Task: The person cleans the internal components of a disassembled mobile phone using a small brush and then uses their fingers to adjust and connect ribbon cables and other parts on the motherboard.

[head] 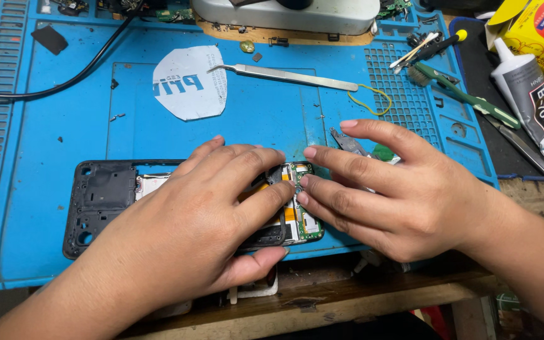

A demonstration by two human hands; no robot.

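An opened phone (105,195) with a black inner frame lies flat on a blue repair mat (45,145), its back cover off. My left hand (203,217) rests over its middle and right part, fingers spread on top and thumb against the near edge. My right hand (385,192) comes in from the right, fingertips touching the small green circuit board (302,171) at the phone's right end. Orange flex strips show between the fingers. Much of the phone's inside is hidden under my left hand.
Metal tweezers (291,76) and a round white sticker sheet (190,82) lie on the mat beyond the phone. A yellow rubber band (373,99), a green toothbrush (461,94), a glue tube (527,94), a yellow box (539,28) and a black cable (64,82) sit around it.
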